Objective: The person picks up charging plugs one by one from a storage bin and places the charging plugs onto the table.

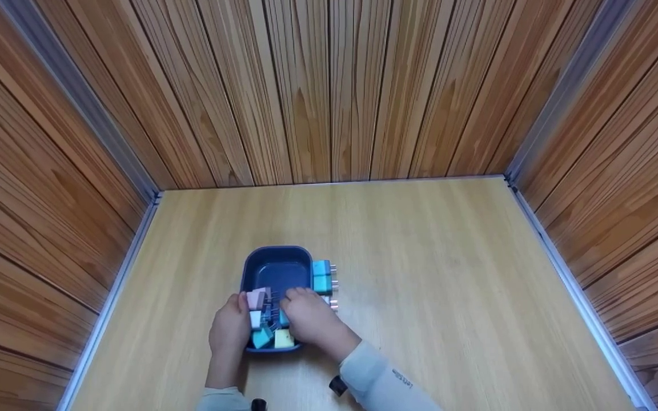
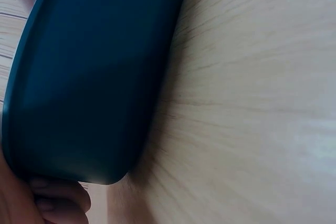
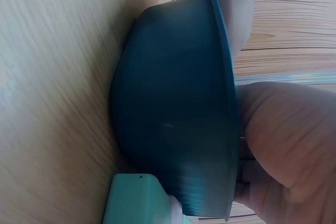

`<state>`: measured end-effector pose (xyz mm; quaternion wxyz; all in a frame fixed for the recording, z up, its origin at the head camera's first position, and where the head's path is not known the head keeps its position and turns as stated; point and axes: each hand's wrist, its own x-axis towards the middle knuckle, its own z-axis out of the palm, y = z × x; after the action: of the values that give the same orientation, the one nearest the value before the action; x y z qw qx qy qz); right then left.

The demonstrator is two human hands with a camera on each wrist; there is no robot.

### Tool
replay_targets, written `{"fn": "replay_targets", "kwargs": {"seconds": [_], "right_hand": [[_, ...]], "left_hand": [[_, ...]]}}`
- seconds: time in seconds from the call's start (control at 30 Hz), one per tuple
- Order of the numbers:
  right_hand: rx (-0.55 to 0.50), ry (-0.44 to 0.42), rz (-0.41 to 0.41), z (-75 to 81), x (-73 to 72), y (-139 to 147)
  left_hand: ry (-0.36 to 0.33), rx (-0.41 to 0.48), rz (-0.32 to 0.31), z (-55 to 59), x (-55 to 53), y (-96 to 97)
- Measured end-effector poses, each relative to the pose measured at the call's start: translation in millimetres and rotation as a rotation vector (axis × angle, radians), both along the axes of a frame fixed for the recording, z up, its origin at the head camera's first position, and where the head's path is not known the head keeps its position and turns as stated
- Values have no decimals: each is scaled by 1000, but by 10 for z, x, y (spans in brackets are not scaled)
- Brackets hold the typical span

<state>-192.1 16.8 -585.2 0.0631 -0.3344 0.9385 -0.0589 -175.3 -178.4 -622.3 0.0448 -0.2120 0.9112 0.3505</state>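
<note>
A pale-yellow, boxy block [image 1: 284, 339] is lying at the near end of a dark-blue, round-cornered tub [image 1: 280, 273], among small pastel pronged blocks [image 1: 256, 300]; these are looking light and stiff, best pinched by flat sides; the left hand [image 1: 230, 326] is gripping the tub's side; the right hand [image 1: 310, 319] is reaching inside, its grasp impossible to tell; farther, two turquoise pronged blocks [image 1: 321, 283] are lying just outside on the tabletop [image 1: 420, 257].

Two bare hands: left hand [image 1: 229, 325], right hand [image 1: 313, 318]. Left sleeve [image 1: 220, 399], pale grey-blue, plain where seen. Right sleeve [image 1: 377, 377], same pale cloth, bearing one line of small dark lettering [image 1: 402, 378], illegible. Black fitting [image 1: 259, 405] at left cuff; short, rounded black knob [image 1: 337, 385] at right cuff.
</note>
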Motion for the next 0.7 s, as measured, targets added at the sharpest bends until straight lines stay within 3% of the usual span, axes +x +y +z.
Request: {"fn": "replay_targets", "kwargs": {"seconds": [0.37, 0.7], "right_hand": [[-29, -33, -11, 138, 28, 52], [-60, -9, -26, 284, 71, 117]], "left_hand": [[-14, 18, 1, -10, 5, -17], [-24, 12, 4, -13, -13, -6]]}}
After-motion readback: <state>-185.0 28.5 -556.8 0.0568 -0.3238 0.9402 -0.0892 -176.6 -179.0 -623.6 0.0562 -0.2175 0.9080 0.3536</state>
